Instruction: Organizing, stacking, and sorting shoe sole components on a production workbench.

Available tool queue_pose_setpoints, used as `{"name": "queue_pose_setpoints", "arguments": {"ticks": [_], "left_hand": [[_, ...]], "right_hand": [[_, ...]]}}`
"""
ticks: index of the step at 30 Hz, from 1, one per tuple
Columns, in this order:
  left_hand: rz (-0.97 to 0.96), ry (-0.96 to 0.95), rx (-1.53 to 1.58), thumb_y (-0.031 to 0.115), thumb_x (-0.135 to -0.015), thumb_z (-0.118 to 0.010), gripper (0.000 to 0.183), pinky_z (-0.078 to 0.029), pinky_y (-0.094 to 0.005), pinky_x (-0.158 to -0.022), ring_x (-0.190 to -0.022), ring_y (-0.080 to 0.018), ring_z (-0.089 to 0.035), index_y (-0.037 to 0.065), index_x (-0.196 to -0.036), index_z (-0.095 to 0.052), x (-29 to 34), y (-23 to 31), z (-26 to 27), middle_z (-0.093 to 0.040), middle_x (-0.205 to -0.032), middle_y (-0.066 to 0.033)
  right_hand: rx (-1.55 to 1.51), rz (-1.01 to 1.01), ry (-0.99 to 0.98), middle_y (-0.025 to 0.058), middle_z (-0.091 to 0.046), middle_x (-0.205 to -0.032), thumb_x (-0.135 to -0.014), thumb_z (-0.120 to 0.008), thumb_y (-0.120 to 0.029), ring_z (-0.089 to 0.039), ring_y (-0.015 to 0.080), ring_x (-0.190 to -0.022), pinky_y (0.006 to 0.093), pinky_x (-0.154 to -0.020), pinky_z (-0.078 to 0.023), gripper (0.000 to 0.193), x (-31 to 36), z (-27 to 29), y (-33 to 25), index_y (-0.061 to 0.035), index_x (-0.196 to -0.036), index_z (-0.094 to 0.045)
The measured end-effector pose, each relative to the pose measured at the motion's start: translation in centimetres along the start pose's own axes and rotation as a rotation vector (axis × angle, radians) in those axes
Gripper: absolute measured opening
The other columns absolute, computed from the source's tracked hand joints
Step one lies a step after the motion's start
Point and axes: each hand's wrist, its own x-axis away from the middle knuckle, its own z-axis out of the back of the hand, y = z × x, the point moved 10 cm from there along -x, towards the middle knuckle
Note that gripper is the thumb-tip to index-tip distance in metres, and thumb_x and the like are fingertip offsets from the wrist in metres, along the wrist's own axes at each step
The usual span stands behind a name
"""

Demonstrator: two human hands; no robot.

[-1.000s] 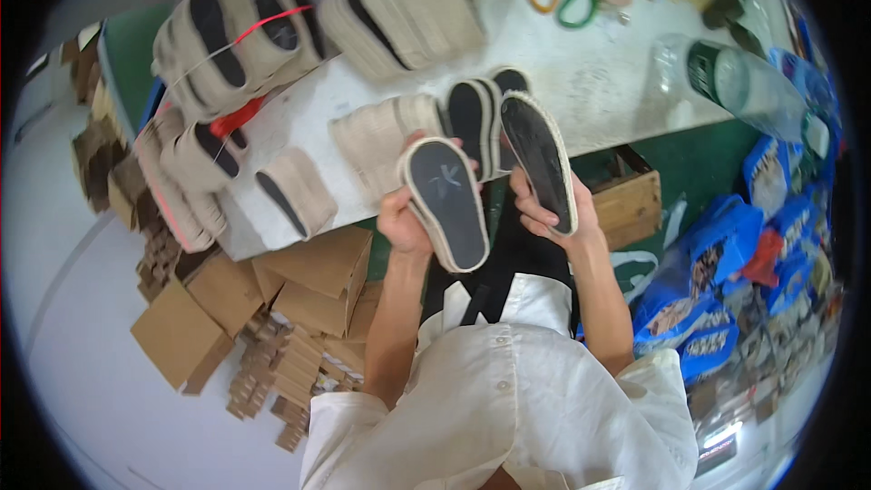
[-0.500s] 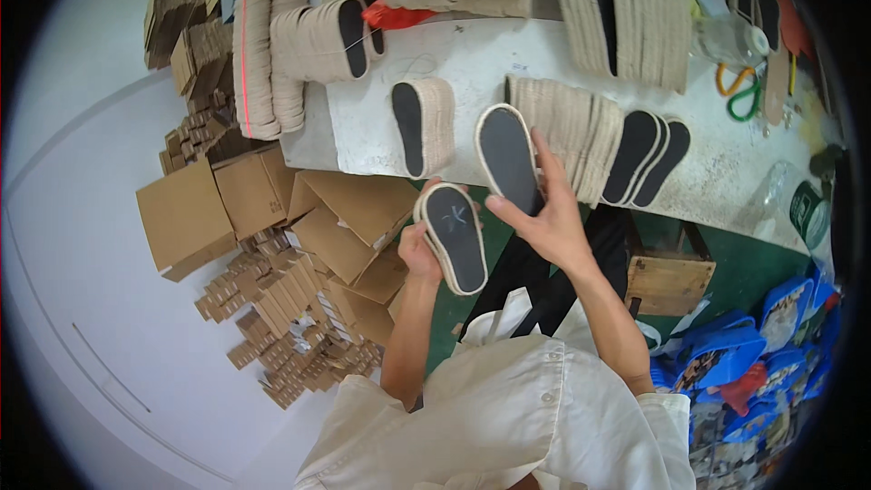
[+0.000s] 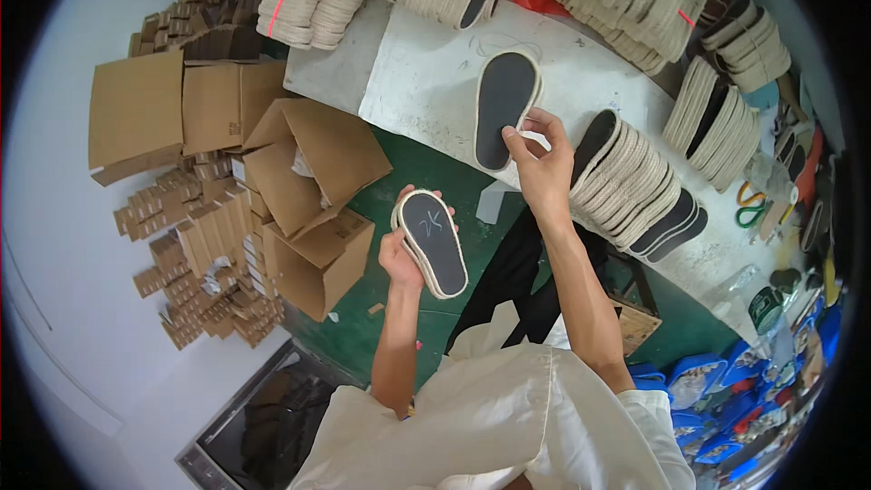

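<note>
The right hand (image 3: 547, 172) pinches the upper sole (image 3: 504, 104), a dark-faced one with a pale woven rim, in the upper middle of the frame. The thumb lies on the dark face near the lower right edge, and the other fingers bend round the rim; how far they reach behind is hidden. From this grip the sole extends up and to the left. Its long axis runs nearly up and down the frame, the top leaning slightly right and the narrower end pointing down toward the front edge of the white table (image 3: 413, 82). Whether it rests on the table or is held just above, I cannot tell.

The left hand (image 3: 397, 259), lower and left of the right one, is closed around the marked soles (image 3: 434, 245), at least two layered together, dark face up, with fingertips showing at the top right rim. Their long axis leans left at the top. They are over the green floor (image 3: 422, 159), apart from both the table and the upper sole, to which the right hand is clearly the nearer.

Just right of the right hand, a row of soles (image 3: 628, 183) slants down and right along the table.
</note>
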Motion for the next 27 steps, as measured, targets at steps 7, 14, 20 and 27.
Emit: {"name": "queue_pose_setpoints", "arguments": {"ticks": [7, 14, 20, 27], "left_hand": [[0.028, -0.027, 0.053, 0.033, -0.082, -0.053, 0.079, -0.058, -0.0565, -0.094, -0.119, -0.0424, -0.063, 0.012, -0.155, -0.034, -0.3, -1.9, 0.1, -0.054, -0.142, -0.0246], [0.067, -0.085, -0.024, 0.034, -0.083, -0.052, 0.079, -0.058, -0.0580, -0.095, -0.121, -0.0439, -0.062, 0.013, -0.156, -0.033, -0.5, -2.1, -1.2, -0.052, -0.146, -0.0240], [0.120, -0.356, -0.136, 0.036, -0.083, -0.056, 0.083, -0.049, -0.0514, -0.107, -0.128, -0.0375, -0.057, 0.009, -0.156, -0.030, -0.8, -6.6, -10.3, -0.052, -0.145, -0.0222], [0.141, -0.468, -0.440, 0.020, -0.088, -0.060, 0.082, -0.041, -0.0394, -0.112, -0.126, -0.0251, -0.052, 0.008, -0.159, -0.023, 0.7, -13.2, -18.8, -0.049, -0.141, -0.0139]], "right_hand": [[0.105, 0.020, 0.164, 0.0052, -0.070, -0.086, -0.085, -0.086, -0.019, -0.067, 0.0117, -0.079, 0.0274, -0.070, -0.054, 0.046, -0.6, 2.3, 2.1, 0.0005, -0.119, -0.062], [0.328, 0.156, 0.219, 0.0025, -0.059, -0.083, -0.078, -0.092, -0.025, -0.054, 0.0091, -0.064, 0.0265, -0.057, -0.047, 0.056, 0.6, 2.7, -1.2, -0.0043, -0.119, -0.059], [0.270, 0.263, -0.275, 0.0110, -0.060, -0.120, -0.084, -0.085, -0.021, -0.063, 0.0201, -0.100, 0.0355, -0.086, -0.054, 0.057, 8.1, 5.7, -1.2, -0.0047, -0.130, -0.056], [0.224, 0.169, -0.278, 0.0185, -0.052, -0.141, -0.081, -0.089, -0.031, -0.057, 0.0325, -0.127, 0.0439, -0.102, -0.052, 0.102, 14.0, 13.9, -0.7, -0.0076, -0.159, -0.026]]}}
